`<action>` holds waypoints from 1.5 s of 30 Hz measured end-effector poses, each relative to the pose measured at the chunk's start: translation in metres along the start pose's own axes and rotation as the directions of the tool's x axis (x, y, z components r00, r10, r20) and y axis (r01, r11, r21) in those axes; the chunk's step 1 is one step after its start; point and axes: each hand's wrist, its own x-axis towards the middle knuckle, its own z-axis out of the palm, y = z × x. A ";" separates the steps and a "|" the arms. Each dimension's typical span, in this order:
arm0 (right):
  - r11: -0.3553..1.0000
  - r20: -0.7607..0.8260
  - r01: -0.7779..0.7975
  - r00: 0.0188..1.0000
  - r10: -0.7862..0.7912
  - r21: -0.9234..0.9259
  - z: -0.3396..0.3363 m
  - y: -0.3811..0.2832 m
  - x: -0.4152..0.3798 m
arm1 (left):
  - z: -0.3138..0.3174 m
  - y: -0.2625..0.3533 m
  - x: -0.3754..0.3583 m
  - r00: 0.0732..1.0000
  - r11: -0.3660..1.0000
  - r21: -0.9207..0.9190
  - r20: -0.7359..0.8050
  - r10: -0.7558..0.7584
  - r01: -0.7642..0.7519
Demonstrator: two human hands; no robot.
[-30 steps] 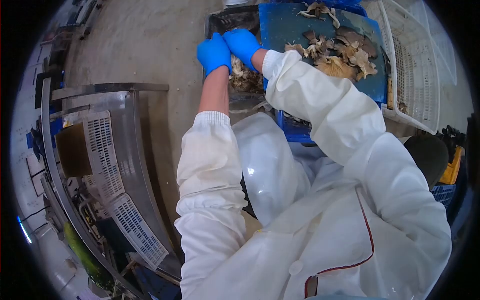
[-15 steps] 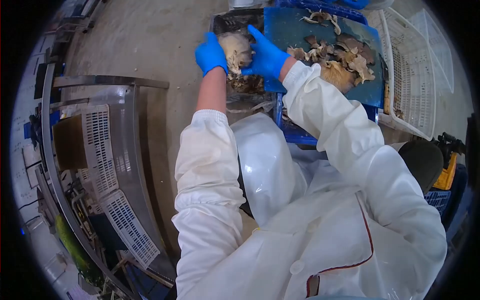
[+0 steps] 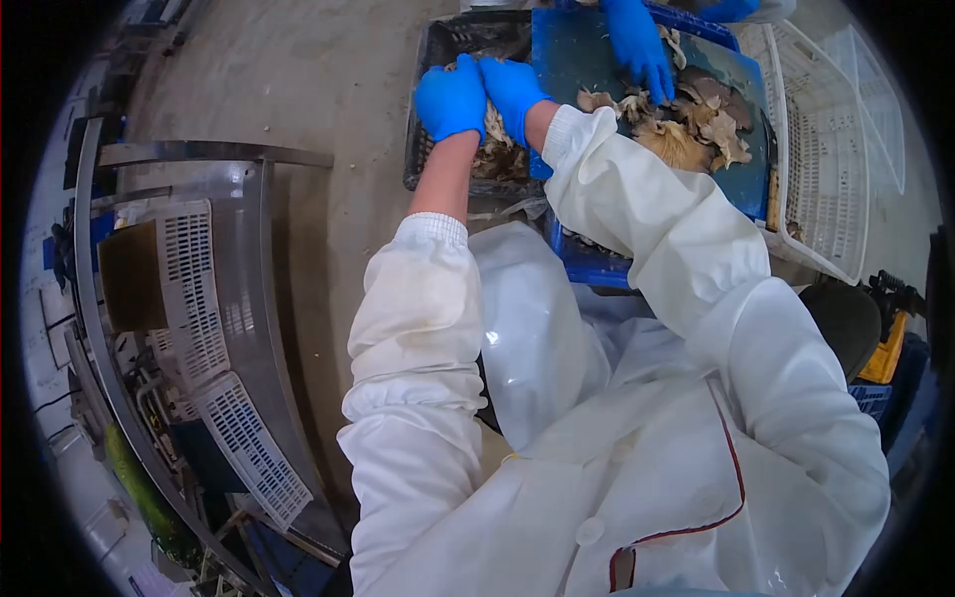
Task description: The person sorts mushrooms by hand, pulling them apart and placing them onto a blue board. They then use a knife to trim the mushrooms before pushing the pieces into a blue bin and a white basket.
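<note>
My left hand [image 3: 451, 98] and my right hand [image 3: 512, 90], both in blue gloves, close together around a pale mushroom cluster [image 3: 491, 127] over a dark crate [image 3: 423, 159] that holds more mushrooms. Beside it a blue board [image 3: 567, 55] carries a heap of brown and cream mushroom pieces [image 3: 686, 124]. Another person's blue-gloved hand [image 3: 637, 45] reaches onto that board from the far side.
A white slotted crate [image 3: 826, 149] stands right of the board, a blue crate [image 3: 587, 261] under it. On the left runs a curved steel conveyor [image 3: 249, 298] with white slotted crates [image 3: 204, 289]. Concrete floor [image 3: 298, 80] lies between. My white coat fills the foreground.
My hands lifted a mushroom cluster from the dark crate, spread around it, then closed on it again. Another person's gloved hand has come onto the blue board.
</note>
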 end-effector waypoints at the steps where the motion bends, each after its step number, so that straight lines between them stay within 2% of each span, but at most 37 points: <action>1: 0.997 -0.012 0.055 0.998 -0.055 -0.059 0.000 0.001 -0.001 | 0.003 -0.002 0.001 1.000 1.000 -0.007 -0.005 0.010 -0.010; 2: 0.985 -0.012 0.098 0.995 -0.101 -0.142 -0.002 0.003 0.000 | 0.005 -0.003 0.003 1.000 1.000 -0.012 -0.009 0.020 -0.020; 4: 0.981 -0.010 0.133 0.991 -0.136 -0.144 0.003 0.012 0.003 | 0.002 -0.001 0.001 0.999 0.999 -0.025 -0.027 0.025 -0.026; 5: 0.990 -0.013 0.124 0.992 -0.125 -0.065 0.007 0.015 0.009 | 0.000 0.000 0.000 0.999 0.999 -0.034 -0.041 0.022 -0.023; 7: 0.981 -0.025 0.174 0.984 -0.177 -0.089 0.008 0.010 0.009 | -0.001 0.002 0.001 0.996 0.999 -0.046 -0.082 0.021 -0.025; 9: 0.915 -0.020 0.280 0.954 -0.298 -0.291 0.004 0.000 0.006 | -0.002 0.000 0.005 0.990 0.998 -0.050 -0.137 0.023 -0.030; 12: 0.661 0.127 0.380 0.908 -0.398 -0.647 -0.006 -0.015 0.002 | -0.003 0.000 0.005 0.991 0.998 -0.060 -0.131 0.008 -0.016; 15: 0.634 0.127 0.364 0.913 -0.388 -0.683 -0.009 -0.019 -0.001 | -0.002 0.002 0.005 0.991 0.997 -0.077 -0.134 -0.017 0.007; 18: 0.735 0.098 0.329 0.935 -0.340 -0.593 -0.006 -0.014 0.002 | -0.002 0.002 0.004 0.990 0.999 -0.053 -0.137 -0.016 0.009; 21: 0.643 0.133 0.368 0.913 -0.385 -0.672 -0.006 -0.011 0.005 | -0.003 0.004 0.004 0.992 0.999 -0.042 -0.129 -0.017 0.012; 27: 0.725 0.128 0.340 0.934 -0.333 -0.599 -0.004 -0.022 -0.001 | -0.009 -0.003 0.009 0.995 0.998 0.026 -0.075 0.058 -0.057; 28: 0.946 0.165 0.170 0.978 -0.128 -0.276 -0.001 -0.021 -0.003 | -0.010 -0.006 0.011 0.995 0.995 0.065 -0.053 0.083 -0.080; 29: 0.975 0.196 -0.130 0.976 0.093 0.182 0.002 -0.020 -0.005 | -0.013 -0.009 0.014 0.993 0.989 0.103 -0.031 0.110 -0.106; 30: 0.793 0.216 -0.369 0.929 0.300 0.485 0.006 -0.020 -0.007 | -0.016 -0.011 0.017 0.991 0.981 0.140 -0.010 0.137 -0.134; 31: 0.517 0.360 -0.497 0.866 0.347 0.697 -0.002 -0.032 -0.020 | -0.020 -0.011 0.016 0.993 0.984 0.140 0.011 0.114 -0.114; 32: 0.302 0.539 -0.634 0.769 0.343 0.712 -0.016 -0.041 -0.036 | -0.025 -0.012 0.015 0.995 0.986 0.141 0.031 0.091 -0.094; 33: 0.368 0.443 -0.663 0.726 0.525 0.652 -0.033 -0.060 -0.053 | -0.028 -0.014 0.016 0.996 0.987 0.143 0.052 0.068 -0.075; 35: 0.604 0.155 -0.566 0.788 0.595 0.561 -0.038 -0.042 -0.064 | -0.022 -0.039 0.030 1.000 0.998 0.055 0.030 -0.004 0.002; 37: 0.890 0.009 -0.334 0.937 0.349 0.309 -0.059 -0.010 -0.070 | -0.011 -0.072 0.049 0.994 0.994 -0.048 0.055 -0.091 0.094; 38: 0.968 -0.031 -0.196 0.979 0.203 0.154 -0.071 0.009 -0.075 | -0.005 -0.088 0.058 0.986 0.984 -0.103 0.095 -0.136 0.146; 39: 0.984 -0.056 -0.162 0.985 0.166 0.070 -0.083 0.030 -0.077 | 0.001 -0.094 0.062 0.974 0.968 -0.153 0.140 -0.176 0.197; 41: 0.989 -0.100 -0.098 0.991 0.087 -0.108 -0.109 0.068 -0.073 | 0.007 -0.086 0.053 0.980 0.945 -0.275 0.134 -0.147 0.179; 42: 0.976 -0.180 -0.095 0.982 0.059 -0.194 -0.123 0.081 -0.072 | 0.009 -0.080 0.046 0.982 0.926 -0.337 0.131 -0.134 0.171; 44: 0.926 -0.324 -0.110 0.946 -0.014 -0.362 -0.153 0.099 -0.072 | -0.003 -0.035 0.013 0.921 0.838 -0.411 0.301 -0.247 0.359; 45: 0.964 -0.281 -0.090 0.960 0.017 -0.250 -0.172 0.096 -0.076 | -0.005 -0.015 -0.003 0.874 0.782 -0.429 0.389 -0.293 0.453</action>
